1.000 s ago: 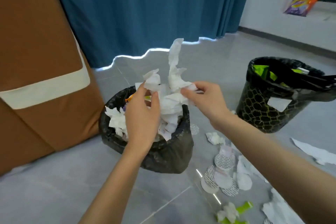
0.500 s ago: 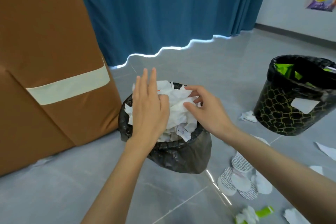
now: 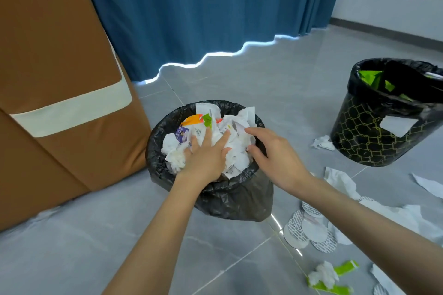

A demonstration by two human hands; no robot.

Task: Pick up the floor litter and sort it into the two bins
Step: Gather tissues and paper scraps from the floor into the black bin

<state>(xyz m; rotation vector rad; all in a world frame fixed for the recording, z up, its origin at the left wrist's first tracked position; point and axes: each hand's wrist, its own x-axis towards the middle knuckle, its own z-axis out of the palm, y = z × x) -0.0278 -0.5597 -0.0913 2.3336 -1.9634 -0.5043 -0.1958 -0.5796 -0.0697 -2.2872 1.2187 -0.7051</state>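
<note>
A black-lined bin (image 3: 237, 196) stands in the middle, heaped with crumpled white paper (image 3: 239, 132) and a few coloured wrappers. My left hand (image 3: 206, 153) lies flat on the heap with straight fingers, pressing it down. My right hand (image 3: 273, 153) hovers at the bin's right rim, fingers relaxed and holding nothing. A second black bin with a gold net pattern (image 3: 374, 136) stands at the right, with green scraps inside. Litter lies on the floor: round white paper discs (image 3: 309, 230), crumpled tissues (image 3: 340, 179) and green strips (image 3: 335, 275).
A brown padded piece of furniture with a cream stripe (image 3: 60, 93) fills the left side, close to the near bin. A blue curtain (image 3: 215, 7) hangs behind. A crumpled tissue (image 3: 322, 142) lies beside the patterned bin. Grey tiled floor (image 3: 72, 246) stretches in front.
The paper bundle both hands held above the bin now sits inside it. My left hand has sunk flat onto the heap, and my right hand has let go and drawn to the rim.
</note>
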